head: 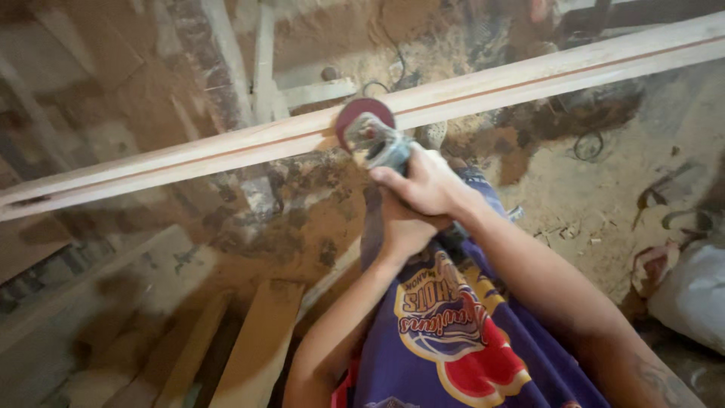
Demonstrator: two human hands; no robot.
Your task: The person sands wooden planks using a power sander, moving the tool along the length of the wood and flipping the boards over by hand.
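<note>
Both hands grip the grinder (375,140) against the plank (226,151).

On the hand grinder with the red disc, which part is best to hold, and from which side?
Hold the angle grinder by its body behind the head, coming from the rear, the person's side. The red disc sits at the front against the long wooden plank. The right hand and left hand grip there.

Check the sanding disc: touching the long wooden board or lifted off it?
Touching. The red disc on the grinder overlaps the board's lower edge, with both hands, right hand and left hand, gripping the tool.
</note>
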